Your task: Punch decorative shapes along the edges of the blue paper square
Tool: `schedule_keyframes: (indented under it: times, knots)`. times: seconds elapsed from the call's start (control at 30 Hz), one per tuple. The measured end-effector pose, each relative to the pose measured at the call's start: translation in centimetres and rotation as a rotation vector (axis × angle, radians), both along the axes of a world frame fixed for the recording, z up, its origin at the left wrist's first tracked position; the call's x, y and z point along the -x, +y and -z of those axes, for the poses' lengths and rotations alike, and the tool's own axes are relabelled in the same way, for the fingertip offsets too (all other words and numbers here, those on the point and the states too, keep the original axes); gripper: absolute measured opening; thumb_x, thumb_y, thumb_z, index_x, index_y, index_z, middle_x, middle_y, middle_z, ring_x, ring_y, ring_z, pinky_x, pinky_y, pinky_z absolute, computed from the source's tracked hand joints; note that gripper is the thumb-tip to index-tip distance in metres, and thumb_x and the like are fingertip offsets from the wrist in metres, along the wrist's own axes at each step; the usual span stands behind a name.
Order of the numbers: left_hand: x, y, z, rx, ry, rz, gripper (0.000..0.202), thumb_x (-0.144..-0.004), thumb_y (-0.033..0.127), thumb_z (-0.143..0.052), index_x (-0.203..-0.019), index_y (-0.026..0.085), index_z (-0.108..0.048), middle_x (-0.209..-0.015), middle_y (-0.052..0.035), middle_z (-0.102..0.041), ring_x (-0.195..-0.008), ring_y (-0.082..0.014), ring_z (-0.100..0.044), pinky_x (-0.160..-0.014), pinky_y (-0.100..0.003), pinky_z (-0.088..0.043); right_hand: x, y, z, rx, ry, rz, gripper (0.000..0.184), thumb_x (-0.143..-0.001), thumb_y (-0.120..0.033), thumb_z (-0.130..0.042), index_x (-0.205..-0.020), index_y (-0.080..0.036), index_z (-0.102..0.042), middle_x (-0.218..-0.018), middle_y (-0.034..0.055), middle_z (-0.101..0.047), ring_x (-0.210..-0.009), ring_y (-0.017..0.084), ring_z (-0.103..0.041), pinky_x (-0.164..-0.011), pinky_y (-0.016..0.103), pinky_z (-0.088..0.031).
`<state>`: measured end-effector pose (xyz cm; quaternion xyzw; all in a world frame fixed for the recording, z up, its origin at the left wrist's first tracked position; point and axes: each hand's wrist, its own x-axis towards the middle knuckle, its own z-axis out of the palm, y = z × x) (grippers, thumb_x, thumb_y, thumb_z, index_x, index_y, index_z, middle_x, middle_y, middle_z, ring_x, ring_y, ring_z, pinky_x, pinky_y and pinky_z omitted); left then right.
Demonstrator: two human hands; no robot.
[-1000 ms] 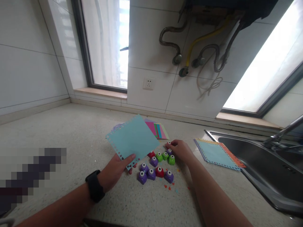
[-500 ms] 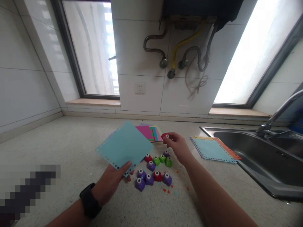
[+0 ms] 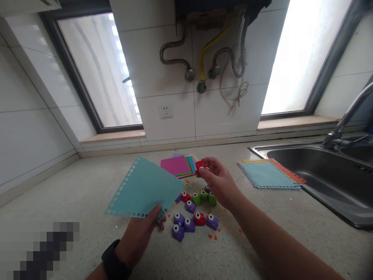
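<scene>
My left hand point(image 3: 140, 237) pinches a light blue paper sheet point(image 3: 144, 188) by its near corner; small shapes are punched along the sheet's edges. My right hand point(image 3: 217, 181) holds a small red paper punch point(image 3: 199, 166) lifted above the counter, just right of the sheet. Below both hands, several purple, green and red paper punches point(image 3: 194, 214) lie clustered on the speckled countertop point(image 3: 72, 194).
A stack of coloured paper point(image 3: 179, 165) lies behind the punches. Another stack of punched sheets point(image 3: 269, 174) lies next to the steel sink point(image 3: 326, 175) at right. Coloured paper bits point(image 3: 217, 236) are scattered near the punches. Tiled wall and windows stand behind.
My right hand has picked a red punch out of the cluster and raised it. My left hand has tilted the blue sheet flatter and lower. The camera has swung.
</scene>
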<state>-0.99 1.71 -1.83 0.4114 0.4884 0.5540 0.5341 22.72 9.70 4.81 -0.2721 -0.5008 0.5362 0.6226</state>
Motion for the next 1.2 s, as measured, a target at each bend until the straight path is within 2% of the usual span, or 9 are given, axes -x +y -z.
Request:
schedule_keyframes:
  times: [0.1, 0.17, 0.27, 0.37, 0.5, 0.67, 0.83, 1.07, 1.2]
  knots:
    - [-0.1, 0.0, -0.2, -0.003, 0.036, -0.021, 0.025, -0.080, 0.047, -0.074, -0.078, 0.025, -0.063, -0.071, 0.0000, -0.065, -0.067, -0.0208, -0.060, -0.061, -0.033, -0.052, 0.3, -1.2, -0.4, -0.086, -0.041, -0.015, 0.034, -0.074, -0.032, -0.081, -0.101, -0.025, -0.062, -0.092, 0.0024, -0.066, -0.081, 0.016, -0.064, -0.080, 0.035, -0.054]
    - [-0.1, 0.0, -0.1, -0.015, 0.057, -0.030, 0.029, -0.079, 0.050, -0.074, -0.078, 0.024, -0.062, -0.070, -0.0004, -0.064, -0.065, -0.0199, -0.060, -0.059, -0.032, -0.052, 0.5, -2.1, -0.6, -0.198, -0.103, -0.039, 0.031, -0.075, -0.028, -0.080, -0.100, -0.024, -0.062, -0.090, 0.0023, -0.065, -0.082, 0.016, -0.063, -0.078, 0.033, -0.054]
    - [0.0, 0.1, 0.3, -0.053, -0.015, -0.033, 0.033, -0.078, 0.050, -0.076, -0.081, 0.021, -0.061, -0.070, -0.0003, -0.063, -0.063, -0.0174, -0.058, -0.056, -0.029, -0.050, 0.8, -3.1, -0.8, -0.371, -0.122, -0.037, 0.031, -0.076, -0.020, -0.079, -0.099, -0.024, -0.059, -0.087, 0.0015, -0.064, -0.081, 0.016, -0.062, -0.076, 0.032, -0.053]
    - [0.2, 0.2, 0.7, -0.066, -0.107, -0.018, 0.031, -0.079, 0.045, -0.077, -0.086, 0.020, -0.061, -0.072, 0.0004, -0.063, -0.064, -0.0156, -0.059, -0.057, -0.028, -0.050, 1.2, -3.9, -0.6, -0.454, -0.156, -0.039, 0.033, -0.077, -0.015, -0.078, -0.100, -0.024, -0.057, -0.089, 0.0016, -0.063, -0.080, 0.015, -0.061, -0.073, 0.030, -0.052]
    - [0.3, 0.1, 0.7, -0.064, -0.141, -0.007, 0.029, -0.081, 0.042, -0.077, -0.087, 0.020, -0.060, -0.072, 0.0014, -0.062, -0.065, -0.0143, -0.059, -0.057, -0.027, -0.049, 1.6, -4.6, -0.1, -0.530, -0.207, -0.021, 0.038, -0.074, -0.015, -0.080, -0.102, -0.024, -0.057, -0.092, 0.0017, -0.059, -0.079, 0.015, -0.059, -0.070, 0.029, -0.051]
    - [0.2, 0.0, 0.3, -0.042, -0.074, -0.013, 0.034, -0.078, 0.047, -0.078, -0.077, 0.019, -0.058, -0.067, 0.0010, -0.060, -0.062, -0.0147, -0.057, -0.058, -0.027, -0.049, 2.1, -5.2, 0.3, -0.620, -0.283, 0.003, 0.037, -0.073, -0.021, -0.083, -0.098, -0.024, -0.056, -0.087, 0.0009, -0.057, -0.075, 0.016, -0.054, -0.067, 0.030, -0.047]
    - [-0.1, -0.1, -0.2, -0.028, -0.083, -0.047, 0.036, -0.073, 0.049, -0.081, -0.076, 0.020, -0.058, -0.067, 0.0027, -0.058, -0.060, -0.0147, -0.055, -0.055, -0.027, -0.049, 2.5, -5.5, 0.4, -0.610, -0.285, -0.017, 0.037, -0.073, -0.026, -0.084, -0.096, -0.024, -0.055, -0.085, 0.0007, -0.058, -0.075, 0.016, -0.054, -0.066, 0.030, -0.047]
    - [-0.3, -0.6, -1.4, -0.011, 0.105, -0.049, 0.039, -0.073, 0.054, -0.078, -0.067, 0.021, -0.059, -0.062, 0.0003, -0.057, -0.059, -0.0162, -0.054, -0.054, -0.027, -0.048, 2.8, -5.7, 0.9, -0.518, -0.291, -0.023, 0.036, -0.072, -0.028, -0.084, -0.095, -0.022, -0.056, -0.085, 0.0019, -0.059, -0.074, 0.017, -0.056, -0.065, 0.030, -0.047]
    - [0.0, -0.3, -0.6, -0.046, 0.089, -0.019, 0.034, -0.079, 0.050, -0.074, -0.069, 0.021, -0.060, -0.065, -0.0003, -0.059, -0.060, -0.0163, -0.055, -0.057, -0.028, -0.050, 3.0, -5.5, 0.9, -0.453, -0.292, -0.051, 0.033, -0.074, -0.028, -0.082, -0.094, -0.022, -0.056, -0.085, 0.0018, -0.060, -0.073, 0.016, -0.056, -0.066, 0.030, -0.048]
